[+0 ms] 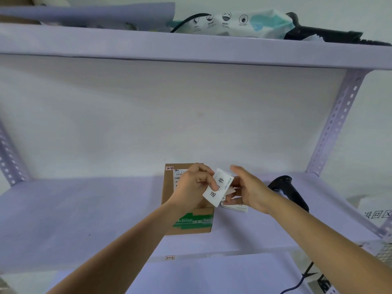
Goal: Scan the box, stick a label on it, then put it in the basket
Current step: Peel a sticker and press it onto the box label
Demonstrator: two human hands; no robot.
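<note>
Brown cardboard, with green print on its near face, is what I see at the middle of the lilac shelf (84,209): the box (186,221) sits there with a white shipping slip on top. My left hand (194,183) hovers over the box, its fingers pinched on a white label (218,187) with black characters. My right hand (246,189) is just right of it, its lower fingers pinching a small stack of labels (235,207) that rests on the shelf. A black handheld scanner (288,189) lies further right, near the shelf's upright post. I cannot see the basket from here.
</note>
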